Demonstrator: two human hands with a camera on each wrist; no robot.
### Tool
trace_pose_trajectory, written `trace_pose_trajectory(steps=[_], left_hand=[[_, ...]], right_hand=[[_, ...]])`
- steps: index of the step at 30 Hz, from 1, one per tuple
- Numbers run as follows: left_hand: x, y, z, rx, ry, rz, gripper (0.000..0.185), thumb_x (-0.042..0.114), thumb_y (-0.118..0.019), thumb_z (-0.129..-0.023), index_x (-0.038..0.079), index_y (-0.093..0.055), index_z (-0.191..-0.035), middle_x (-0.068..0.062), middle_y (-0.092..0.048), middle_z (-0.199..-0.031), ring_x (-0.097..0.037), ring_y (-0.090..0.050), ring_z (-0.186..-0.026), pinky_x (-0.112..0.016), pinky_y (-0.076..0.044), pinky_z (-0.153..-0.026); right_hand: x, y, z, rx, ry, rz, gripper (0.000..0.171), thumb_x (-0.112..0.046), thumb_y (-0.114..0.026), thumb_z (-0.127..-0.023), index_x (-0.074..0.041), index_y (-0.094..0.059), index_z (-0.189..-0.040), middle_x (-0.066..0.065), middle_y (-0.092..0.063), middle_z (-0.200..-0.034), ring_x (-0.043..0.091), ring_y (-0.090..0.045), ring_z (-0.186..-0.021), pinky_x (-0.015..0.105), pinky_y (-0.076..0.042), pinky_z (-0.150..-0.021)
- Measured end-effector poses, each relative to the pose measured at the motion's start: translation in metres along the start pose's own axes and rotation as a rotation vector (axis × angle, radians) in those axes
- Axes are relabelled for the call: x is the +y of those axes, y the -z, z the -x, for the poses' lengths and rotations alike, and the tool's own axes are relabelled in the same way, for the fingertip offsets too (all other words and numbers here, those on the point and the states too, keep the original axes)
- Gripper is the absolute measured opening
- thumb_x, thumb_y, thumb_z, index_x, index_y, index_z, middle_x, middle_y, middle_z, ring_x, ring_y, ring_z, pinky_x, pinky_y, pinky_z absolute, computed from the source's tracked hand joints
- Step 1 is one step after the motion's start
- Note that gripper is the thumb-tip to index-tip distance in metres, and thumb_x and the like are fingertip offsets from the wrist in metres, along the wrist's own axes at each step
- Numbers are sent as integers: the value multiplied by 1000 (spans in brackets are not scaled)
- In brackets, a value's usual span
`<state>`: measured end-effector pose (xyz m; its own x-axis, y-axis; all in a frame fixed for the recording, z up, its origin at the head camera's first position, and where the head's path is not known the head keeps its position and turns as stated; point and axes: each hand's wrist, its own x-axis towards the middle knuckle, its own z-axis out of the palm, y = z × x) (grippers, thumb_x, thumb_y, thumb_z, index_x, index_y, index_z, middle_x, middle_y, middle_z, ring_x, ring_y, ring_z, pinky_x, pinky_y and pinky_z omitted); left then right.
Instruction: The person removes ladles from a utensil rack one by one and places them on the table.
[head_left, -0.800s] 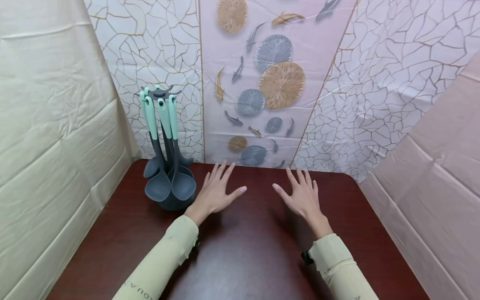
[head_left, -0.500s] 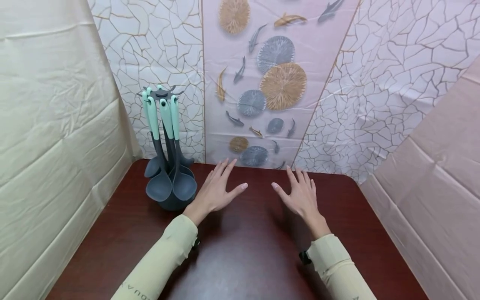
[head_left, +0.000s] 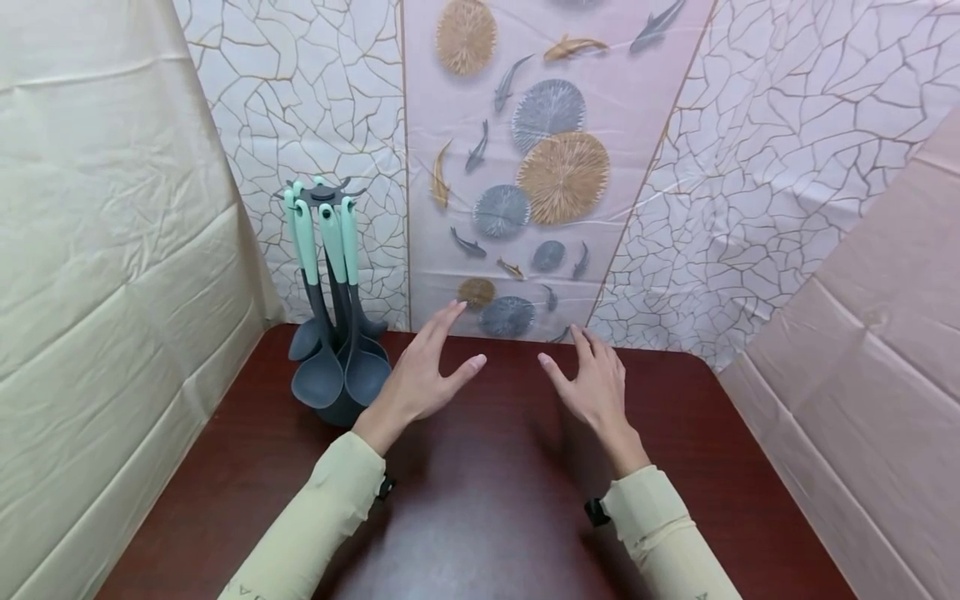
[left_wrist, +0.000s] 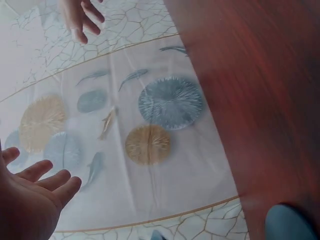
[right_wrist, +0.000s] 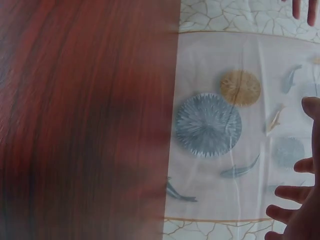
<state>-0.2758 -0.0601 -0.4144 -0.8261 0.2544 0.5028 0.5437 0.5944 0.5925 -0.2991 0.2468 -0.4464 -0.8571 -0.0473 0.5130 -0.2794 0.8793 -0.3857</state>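
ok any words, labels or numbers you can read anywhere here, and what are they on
Left sleeve: dark printed letters near the bottom edge of the head view, cut off and too small to read.
Right sleeve: a dark mark at the bottom edge, unreadable.
Utensil stand, wall covering, table: no text visible.

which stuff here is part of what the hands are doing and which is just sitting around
In hand:
- left hand, open, nearest the rack
- right hand, open
- dark grey utensil rack with mint-handled ladles and spoons

Just there:
- dark red wooden table
- fish-and-lily-pad patterned backdrop
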Motion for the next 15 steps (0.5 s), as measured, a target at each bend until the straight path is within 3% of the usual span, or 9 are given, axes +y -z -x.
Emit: trace_pose_trajectory(steps=[7,15], left_hand=[[4,6,1,38,-28,-19,83,75,-53,-98,45,-21,-168,9,-25,-174,-25,-39,-153,-63,-45,-111],[9,20,-3,115,-87,20,80,66,-57,-100,36,-27,-169,6,-28,-173,-25,-41,-151,-63,-46,-109]], right_hand=[[-7,-4,0,15,-15,-37,85,-65,-62,-98,-13,-44,-162,19,-46,-160,45,-40,-146,72,-27,-115],[-14,-3,-1,13,-10,-66,83,-65,-62,-99,-17,-43,-164,15,-45,-162,43,-39,-147,70,-27,-116]])
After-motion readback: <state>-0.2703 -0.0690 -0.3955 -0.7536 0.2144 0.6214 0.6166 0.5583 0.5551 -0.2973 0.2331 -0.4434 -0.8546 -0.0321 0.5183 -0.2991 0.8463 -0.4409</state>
